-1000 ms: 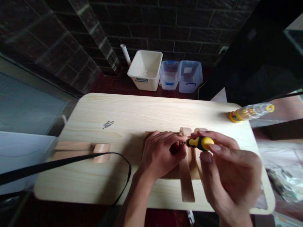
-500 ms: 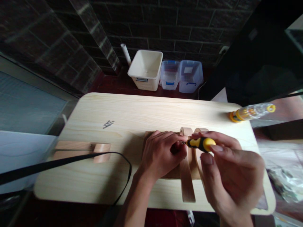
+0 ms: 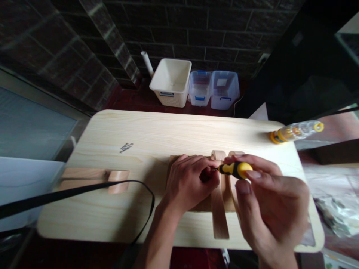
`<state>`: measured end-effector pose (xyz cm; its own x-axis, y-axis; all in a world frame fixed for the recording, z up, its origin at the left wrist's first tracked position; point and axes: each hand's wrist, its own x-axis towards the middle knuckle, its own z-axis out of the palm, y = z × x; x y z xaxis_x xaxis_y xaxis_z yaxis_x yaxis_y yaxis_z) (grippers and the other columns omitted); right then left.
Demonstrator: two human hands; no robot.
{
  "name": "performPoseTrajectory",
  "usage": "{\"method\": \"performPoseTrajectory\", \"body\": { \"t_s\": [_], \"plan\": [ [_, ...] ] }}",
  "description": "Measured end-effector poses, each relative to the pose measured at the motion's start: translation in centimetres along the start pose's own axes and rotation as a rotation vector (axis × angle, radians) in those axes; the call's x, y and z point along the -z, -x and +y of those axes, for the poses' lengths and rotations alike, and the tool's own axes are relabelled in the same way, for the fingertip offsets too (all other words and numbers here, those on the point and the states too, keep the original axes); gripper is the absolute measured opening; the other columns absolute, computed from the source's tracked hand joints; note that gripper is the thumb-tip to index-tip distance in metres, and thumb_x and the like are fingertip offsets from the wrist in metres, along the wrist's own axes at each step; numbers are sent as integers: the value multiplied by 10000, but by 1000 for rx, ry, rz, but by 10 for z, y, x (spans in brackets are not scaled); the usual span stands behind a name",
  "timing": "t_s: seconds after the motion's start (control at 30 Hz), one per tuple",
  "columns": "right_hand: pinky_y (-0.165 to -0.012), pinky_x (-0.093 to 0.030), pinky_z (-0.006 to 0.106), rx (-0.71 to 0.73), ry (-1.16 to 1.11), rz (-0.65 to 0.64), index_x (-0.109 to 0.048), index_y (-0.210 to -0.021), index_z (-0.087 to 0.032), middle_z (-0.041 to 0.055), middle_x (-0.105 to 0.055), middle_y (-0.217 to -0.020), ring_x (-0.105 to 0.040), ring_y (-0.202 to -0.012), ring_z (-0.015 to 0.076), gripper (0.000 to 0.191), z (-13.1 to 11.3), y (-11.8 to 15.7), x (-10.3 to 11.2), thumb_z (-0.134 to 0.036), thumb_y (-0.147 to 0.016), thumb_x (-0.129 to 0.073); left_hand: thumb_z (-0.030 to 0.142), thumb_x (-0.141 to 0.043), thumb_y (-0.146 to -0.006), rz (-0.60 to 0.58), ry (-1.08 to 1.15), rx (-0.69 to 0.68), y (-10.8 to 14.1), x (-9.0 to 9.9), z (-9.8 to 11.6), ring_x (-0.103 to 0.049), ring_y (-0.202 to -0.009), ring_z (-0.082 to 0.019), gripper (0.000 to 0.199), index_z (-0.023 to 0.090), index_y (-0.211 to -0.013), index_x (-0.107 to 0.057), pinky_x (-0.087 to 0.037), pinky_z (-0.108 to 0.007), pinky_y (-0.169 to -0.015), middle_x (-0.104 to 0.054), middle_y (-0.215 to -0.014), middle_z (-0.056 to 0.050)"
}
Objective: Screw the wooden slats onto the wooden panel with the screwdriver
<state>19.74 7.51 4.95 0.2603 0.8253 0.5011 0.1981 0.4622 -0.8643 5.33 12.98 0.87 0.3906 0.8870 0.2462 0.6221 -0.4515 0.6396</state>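
My right hand (image 3: 269,201) grips a short yellow-and-black screwdriver (image 3: 234,169), held level with its tip pointing left. The tip meets the fingertips of my left hand (image 3: 189,181), which are pinched closed right at it; whatever they hold is hidden. Both hands rest over a flat wooden piece with two curved wooden strips (image 3: 218,213) lying on the light wooden tabletop (image 3: 157,130).
A few loose screws (image 3: 126,147) lie at the left of the tabletop. Another wooden bracket (image 3: 95,178) sits at the left edge under a black strap (image 3: 84,188). A clear yellow-capped screwdriver handle (image 3: 295,132) lies at the far right. Three plastic bins (image 3: 196,87) stand on the floor beyond.
Hands and screwdriver hold the same pose; only the view has shifted slightly.
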Motion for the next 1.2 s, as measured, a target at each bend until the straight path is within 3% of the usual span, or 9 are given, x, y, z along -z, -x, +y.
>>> {"method": "performPoseTrajectory", "body": {
  "t_s": [1.2],
  "plan": [
    [-974,-612,524,-20,14,3,-648,-1157,-260,73,-703,-1238,-716,-1145,263,335,1,0,0,-35,-909,-652,210,-699,-829,1,-27,-5,0,0,1,-697,-749,-169,132,263,-945,-731,-462,-364,-834,-774,-844,27]
  ]
}}
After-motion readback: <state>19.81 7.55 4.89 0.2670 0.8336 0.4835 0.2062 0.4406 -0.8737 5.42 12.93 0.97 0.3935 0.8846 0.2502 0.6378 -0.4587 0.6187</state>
